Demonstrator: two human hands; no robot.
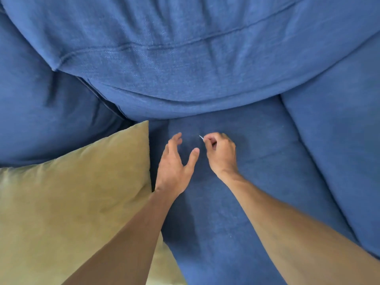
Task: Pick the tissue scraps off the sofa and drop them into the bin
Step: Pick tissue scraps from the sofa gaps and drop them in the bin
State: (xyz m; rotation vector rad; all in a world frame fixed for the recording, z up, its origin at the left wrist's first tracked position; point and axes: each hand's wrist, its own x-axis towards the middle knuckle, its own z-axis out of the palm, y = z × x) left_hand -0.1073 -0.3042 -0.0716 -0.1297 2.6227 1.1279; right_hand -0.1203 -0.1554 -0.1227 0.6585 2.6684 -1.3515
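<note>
Both of my bare hands reach over the blue sofa seat (257, 192). My right hand (221, 153) is curled, pinching a tiny white tissue scrap (201, 137) between thumb and forefinger just above the seat. My left hand (176, 161) hovers beside it with fingers spread and nothing in it. A few faint pale specks show on the seat fabric; I cannot tell whether they are scraps. No bin is in view.
An olive-green cushion (72, 212) lies on the seat at the left, touching my left forearm. A large blue back cushion (185, 58) bulges over the rear of the seat. A blue armrest (339, 140) rises on the right.
</note>
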